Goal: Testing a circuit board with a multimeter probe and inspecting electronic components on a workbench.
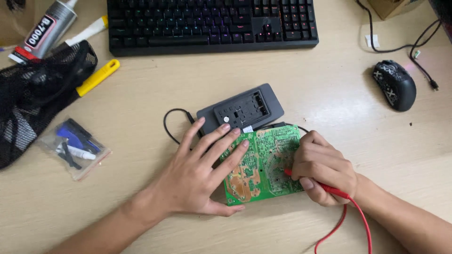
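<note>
A green circuit board (263,162) lies solder side up on the wooden desk, below a dark grey flat plastic case (241,109). My left hand (200,171) lies flat with fingers spread on the board's left edge, fingertips touching the case. My right hand (321,168) grips a red test probe (329,189) like a pen, its tip on the board's right part. The probe's red lead (351,221) runs off toward the bottom edge.
A black keyboard (212,23) sits at the back. A black mouse (394,84) lies at the right with black cables (414,44). At the left are a black mesh bag (33,94), a yellow-handled tool (98,77), a glue tube (47,28) and a small plastic bag of parts (75,148).
</note>
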